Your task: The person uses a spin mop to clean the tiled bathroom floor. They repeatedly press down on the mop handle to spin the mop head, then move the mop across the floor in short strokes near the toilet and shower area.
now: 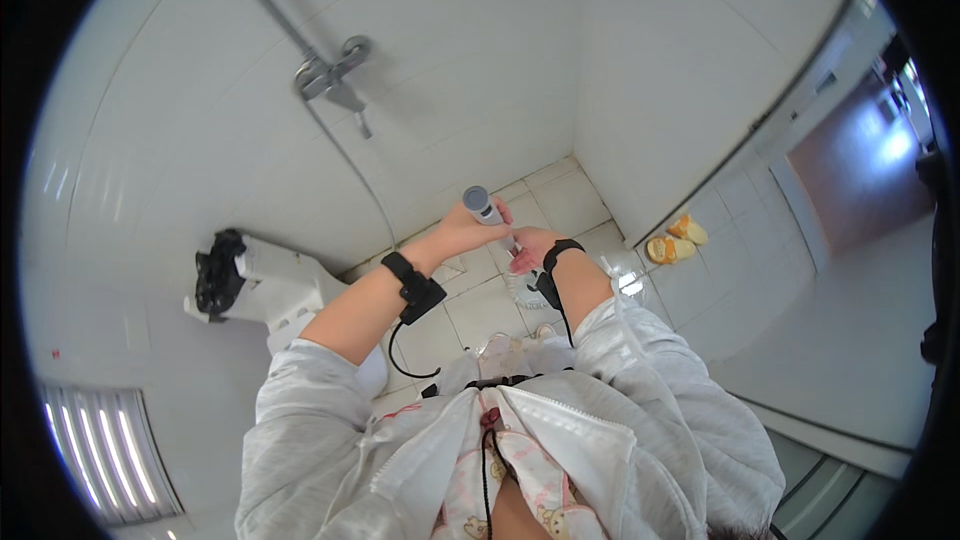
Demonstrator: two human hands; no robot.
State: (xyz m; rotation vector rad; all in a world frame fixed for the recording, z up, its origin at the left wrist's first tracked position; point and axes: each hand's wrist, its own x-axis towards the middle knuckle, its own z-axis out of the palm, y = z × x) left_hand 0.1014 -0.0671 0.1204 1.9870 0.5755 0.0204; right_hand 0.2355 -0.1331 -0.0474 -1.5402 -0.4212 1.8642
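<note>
Grey handle (486,211), orange-yellow slippers (662,249), white tiles (570,206)

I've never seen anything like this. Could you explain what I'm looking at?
No robot here: just a person with two bare hands. The picture comes from a wide fisheye camera worn on the head, looking down, so straight edges bend near the rim. The left hand grips a grey tool handle; the right hand is at its lower part, its grip unclear. Black straps are worn near both hands. Yellow slippers sit on the tiled floor, and a shower tap is on the wall.
</note>
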